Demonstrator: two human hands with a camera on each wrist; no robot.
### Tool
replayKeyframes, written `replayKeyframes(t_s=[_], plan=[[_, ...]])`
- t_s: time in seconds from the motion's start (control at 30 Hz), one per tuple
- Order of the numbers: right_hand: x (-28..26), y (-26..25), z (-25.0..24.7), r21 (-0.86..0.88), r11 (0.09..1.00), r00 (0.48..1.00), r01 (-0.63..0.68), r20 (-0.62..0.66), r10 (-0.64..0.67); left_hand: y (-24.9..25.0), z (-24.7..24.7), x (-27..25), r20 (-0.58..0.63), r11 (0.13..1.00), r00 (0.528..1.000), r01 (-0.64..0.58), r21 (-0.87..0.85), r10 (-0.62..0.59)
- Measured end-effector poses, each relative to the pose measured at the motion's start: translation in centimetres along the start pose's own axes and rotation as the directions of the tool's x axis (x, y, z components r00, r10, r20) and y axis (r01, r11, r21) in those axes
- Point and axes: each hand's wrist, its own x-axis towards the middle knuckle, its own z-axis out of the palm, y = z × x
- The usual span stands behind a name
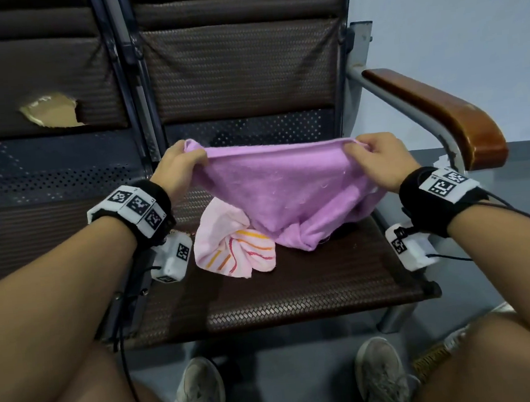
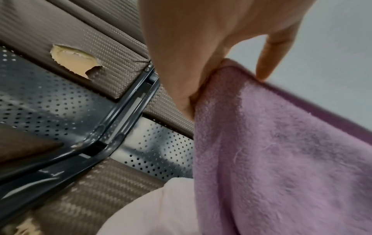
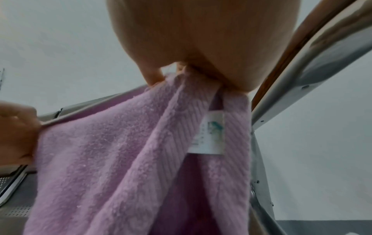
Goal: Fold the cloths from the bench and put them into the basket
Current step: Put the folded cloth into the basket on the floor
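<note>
Towel (image 1: 284, 192) pinched at both top corners; left hand (image 1: 179, 163) has thumb and fingers closed on the left corner, right hand (image 1: 378, 158) closed on the right corner, each holding towel only; left wrist view shows a fingertip (image 2: 263, 74) on the hem and the corner tucked in the palm fold; right wrist view shows the right corner bunched into pleats under the fist, white label (image 3: 209, 133) hanging just below it.

Grip at two corners seems meant to spread the top edge taut so the piece hangs flat before a first fold; judged an opening-out step, folding not begun.

Top edge runs side to side above the seat (image 1: 297, 294), roughly level, slightly sagging mid-span; that is the long axis as held; body hangs down from it toward the seat; lower part not free, still crumpled and resting on the seat, so it is only part lifted; hem faces the backrest (image 1: 239, 68), fluffy face toward the person.

Striped cloth (image 1: 233, 251) lies bunched on the seat, just left of and touching the towel's lower heap, partly under it; likely next in line.

Armrest (image 1: 441, 111) right of the seat, near the right hand but apart; torn patch (image 1: 52, 112) on the neighbouring backrest, left of the seat.

Basket not in view; cannot tell where it is.
</note>
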Motion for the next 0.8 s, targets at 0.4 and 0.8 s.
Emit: replayKeyframes(t_s=[0.4,0.8], plan=[[0.8,-3.3,-8.5,0.125,0.991,0.988,-0.043,0.151,0.023,7.6,-1.8,-0.5,-0.17,0.967,0.952,-0.247,0.053,0.253],[1.3,-10.0,-11.7,0.21,0.959,0.982,-0.188,0.037,0.184,12.5,-1.8,1.8,-0.401,0.991,0.907,-0.109,0.075,0.13]])
